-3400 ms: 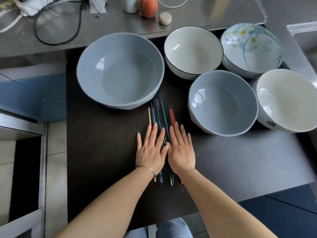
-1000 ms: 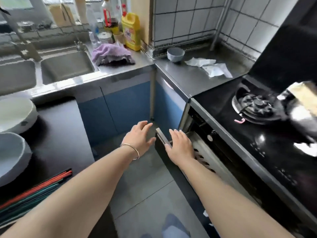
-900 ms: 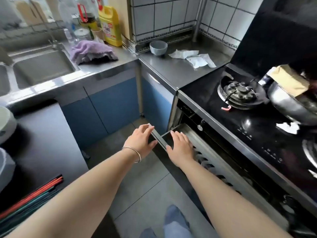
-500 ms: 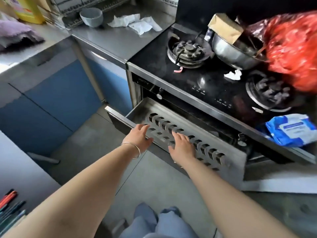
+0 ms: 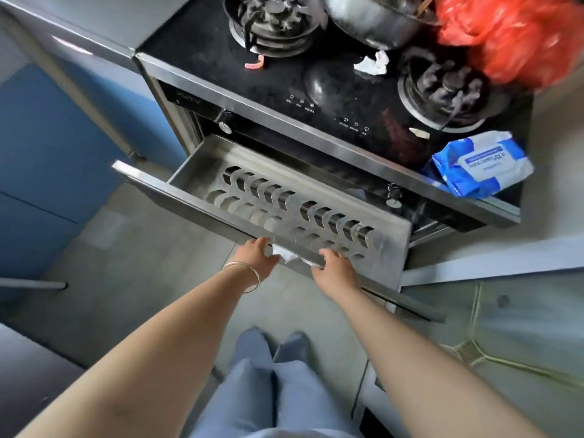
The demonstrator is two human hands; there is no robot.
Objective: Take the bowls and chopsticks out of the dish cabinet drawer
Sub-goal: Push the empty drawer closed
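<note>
A person looks down at a dish cabinet drawer (image 5: 240, 197) pulled out from under a black gas stove (image 5: 331, 77). Both bare hands rest on the drawer's front edge (image 5: 202, 213). The left hand (image 5: 257, 256), with a thin bangle (image 5: 245, 275) on its wrist, curls its fingers over the edge. The right hand (image 5: 333, 268) does the same just beside it, with a scrap of white paper or film (image 5: 289, 256) between the two hands. Both hands are closed around that edge; neither holds a bowl or chopsticks.

A few seconds ago the hands lay flat on a bundle of chopsticks on a dark table, with five bowls set around it. Since then the person has turned to the stove and taken hold of the drawer. It now faces the camera squarely, standing well out of the cabinet.

The perforated metal rack (image 5: 294, 210) inside the drawer shows only rows of empty slots. No bowls or chopsticks are in view here; the task's things are out of frame, last seen on the table. The unloading therefore looks finished, and pushing the empty drawer shut is the likely next step, though whether the hands are pushing or pulling cannot be told.

A blue pack of wet wipes (image 5: 480, 162) and a red plastic bag (image 5: 512, 36) sit on the stove.
</note>
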